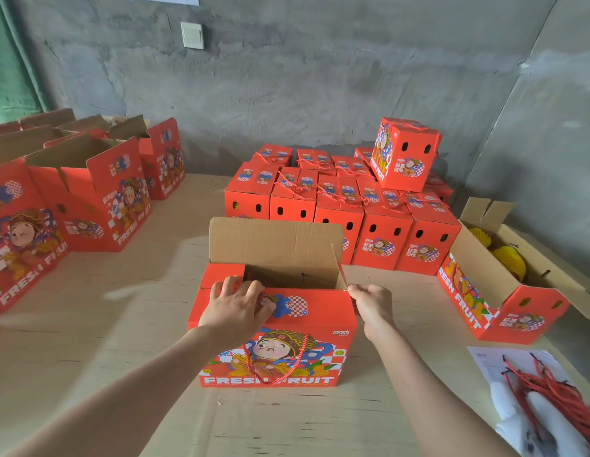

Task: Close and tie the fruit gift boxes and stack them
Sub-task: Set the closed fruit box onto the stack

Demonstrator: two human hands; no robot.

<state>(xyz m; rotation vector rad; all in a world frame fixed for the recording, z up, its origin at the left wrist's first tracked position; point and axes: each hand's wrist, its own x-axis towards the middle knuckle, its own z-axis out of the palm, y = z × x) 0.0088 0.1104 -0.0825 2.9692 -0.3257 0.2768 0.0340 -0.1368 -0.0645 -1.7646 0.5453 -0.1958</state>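
red printed corrugated-cardboard gift box (277,344), centre frame: left hand (236,306) presses spread fingers on its folded near flap (316,306), right hand (372,305) pinches the upright end flap (339,268); likely light, stiff, creasable, so best held by the flap edges.

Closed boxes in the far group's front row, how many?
5, left to right: first box, second box, third box, fourth box, fifth box. More stand behind, some maybe hidden.

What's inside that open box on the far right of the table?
Two yellow rounded lumps show inside the open box. They may be wrapped fruit, but I cannot tell. The box's near wall hides whatever lies lower down.
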